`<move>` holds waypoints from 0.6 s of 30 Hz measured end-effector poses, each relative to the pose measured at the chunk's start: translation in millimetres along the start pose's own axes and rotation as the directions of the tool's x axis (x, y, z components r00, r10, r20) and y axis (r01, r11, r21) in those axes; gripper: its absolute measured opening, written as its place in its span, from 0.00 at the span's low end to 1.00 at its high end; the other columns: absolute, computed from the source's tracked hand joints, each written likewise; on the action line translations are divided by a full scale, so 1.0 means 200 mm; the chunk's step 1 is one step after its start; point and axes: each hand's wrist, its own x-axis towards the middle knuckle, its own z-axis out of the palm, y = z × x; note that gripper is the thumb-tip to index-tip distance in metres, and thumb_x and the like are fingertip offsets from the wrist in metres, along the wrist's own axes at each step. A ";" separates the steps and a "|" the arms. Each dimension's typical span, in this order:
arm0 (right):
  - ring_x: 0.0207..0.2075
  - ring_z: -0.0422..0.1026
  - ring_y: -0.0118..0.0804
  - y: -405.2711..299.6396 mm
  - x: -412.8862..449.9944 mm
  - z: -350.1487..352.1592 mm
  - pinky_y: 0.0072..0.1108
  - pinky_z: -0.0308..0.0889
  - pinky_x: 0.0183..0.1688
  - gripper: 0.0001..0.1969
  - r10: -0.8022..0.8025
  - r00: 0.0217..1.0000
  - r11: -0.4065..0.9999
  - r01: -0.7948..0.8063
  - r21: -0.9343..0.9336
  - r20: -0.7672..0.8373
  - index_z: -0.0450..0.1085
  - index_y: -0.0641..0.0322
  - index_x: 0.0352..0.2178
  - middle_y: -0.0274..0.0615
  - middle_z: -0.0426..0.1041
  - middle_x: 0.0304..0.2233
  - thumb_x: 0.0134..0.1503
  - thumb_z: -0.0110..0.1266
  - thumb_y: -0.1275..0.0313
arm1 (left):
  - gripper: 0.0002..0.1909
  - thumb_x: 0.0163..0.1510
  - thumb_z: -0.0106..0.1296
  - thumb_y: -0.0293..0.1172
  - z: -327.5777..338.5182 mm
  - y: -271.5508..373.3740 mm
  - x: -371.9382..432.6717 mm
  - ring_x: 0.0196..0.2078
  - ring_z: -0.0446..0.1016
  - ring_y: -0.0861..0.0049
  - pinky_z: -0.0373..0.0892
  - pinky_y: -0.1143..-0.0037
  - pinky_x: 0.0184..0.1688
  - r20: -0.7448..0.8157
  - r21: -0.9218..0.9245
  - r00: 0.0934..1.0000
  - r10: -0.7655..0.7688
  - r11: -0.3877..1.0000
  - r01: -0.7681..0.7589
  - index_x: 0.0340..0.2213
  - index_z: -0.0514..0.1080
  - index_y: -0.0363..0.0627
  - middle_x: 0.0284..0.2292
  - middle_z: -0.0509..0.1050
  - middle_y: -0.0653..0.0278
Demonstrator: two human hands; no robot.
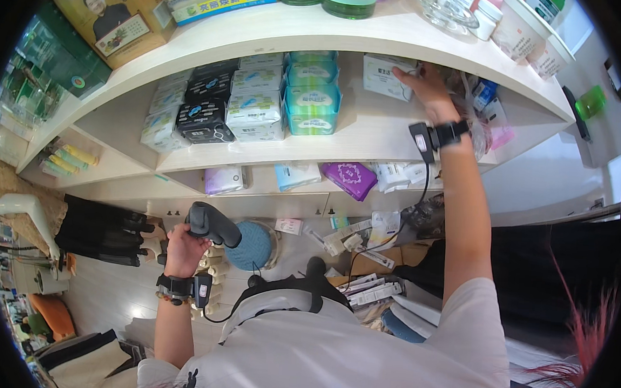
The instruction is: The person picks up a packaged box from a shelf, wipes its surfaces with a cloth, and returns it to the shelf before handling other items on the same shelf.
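Observation:
My right hand [427, 89] reaches into the upper shelf compartment, its thumb and fingers on a white printed packet [382, 76]. My left hand [186, 248] holds a bunched dark grey cloth [211, 224] in front of the lower cabinet. Left of the white packet, in the same compartment, stand rows of packs: teal and green packs [312, 107], white packs [255, 107] and black packs [205, 116]. Clear plastic wrapping and a small blue item [484, 92] lie right of my right hand. Both wrists wear black straps with a cabled module.
The curved white shelf top [308, 30] carries boxes, green jars [348, 0] and a glass dish [446, 11]. A lower shelf holds a purple pack [349, 179] and others. Below are a blue round stool [250, 246], loose boxes on the floor and a mannequin [22, 216].

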 end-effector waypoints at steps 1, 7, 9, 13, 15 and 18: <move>0.34 0.69 0.31 0.07 0.11 0.01 0.19 0.64 0.36 0.25 -0.007 0.998 0.995 0.013 -0.101 0.057 0.64 0.70 0.39 0.42 0.71 0.33 0.42 0.60 0.65 | 0.12 0.50 0.37 0.36 -0.02 0.00 0.00 0.30 0.66 0.72 0.63 0.72 0.36 0.020 -0.004 1.000 -0.007 1.000 0.007 0.30 0.66 0.41 0.28 0.70 0.61; 0.44 0.65 0.40 0.11 0.36 0.19 0.23 0.59 0.46 0.27 -0.010 0.978 0.816 0.128 -0.564 0.207 0.62 0.64 0.44 0.45 0.67 0.43 0.42 0.60 0.68 | 0.12 0.48 0.37 0.35 -0.06 -0.05 -0.09 0.31 0.65 0.74 0.63 0.74 0.36 0.054 0.001 0.998 -0.027 1.000 0.027 0.36 0.62 0.47 0.33 0.67 0.65; 0.45 0.64 0.40 0.19 0.45 0.23 0.25 0.59 0.47 0.29 -0.103 0.978 0.731 0.198 -0.653 0.181 0.62 0.62 0.45 0.44 0.66 0.44 0.40 0.62 0.67 | 0.14 0.48 0.37 0.37 -0.01 -0.04 -0.14 0.31 0.64 0.75 0.63 0.74 0.37 0.008 -0.018 0.999 0.054 0.998 -0.054 0.37 0.62 0.47 0.32 0.67 0.66; 0.47 0.62 0.38 0.18 0.52 0.31 0.25 0.58 0.48 0.29 -0.283 0.929 0.847 0.359 -0.392 0.240 0.62 0.59 0.45 0.43 0.66 0.45 0.40 0.62 0.67 | 0.17 0.48 0.37 0.38 -0.18 -0.07 -0.16 0.30 0.64 0.76 0.62 0.76 0.35 -0.047 -0.109 0.999 0.010 0.994 -0.015 0.38 0.63 0.46 0.32 0.67 0.66; 0.47 0.63 0.38 0.16 0.53 0.36 0.25 0.58 0.49 0.28 -0.392 0.885 0.780 0.465 -0.418 0.252 0.62 0.59 0.45 0.43 0.65 0.45 0.41 0.62 0.67 | 0.17 0.48 0.36 0.38 -0.16 -0.07 -0.19 0.30 0.63 0.76 0.61 0.76 0.35 -0.065 -0.107 0.997 0.033 0.993 -0.040 0.39 0.64 0.45 0.32 0.68 0.66; 0.46 0.63 0.37 0.15 0.53 0.43 0.24 0.58 0.48 0.27 -0.399 0.889 0.793 0.457 -0.403 0.222 0.62 0.58 0.46 0.43 0.66 0.44 0.42 0.60 0.68 | 0.18 0.48 0.35 0.38 -0.15 -0.07 -0.20 0.29 0.63 0.77 0.61 0.76 0.34 -0.156 -0.119 0.988 0.006 0.993 -0.025 0.39 0.63 0.44 0.32 0.68 0.65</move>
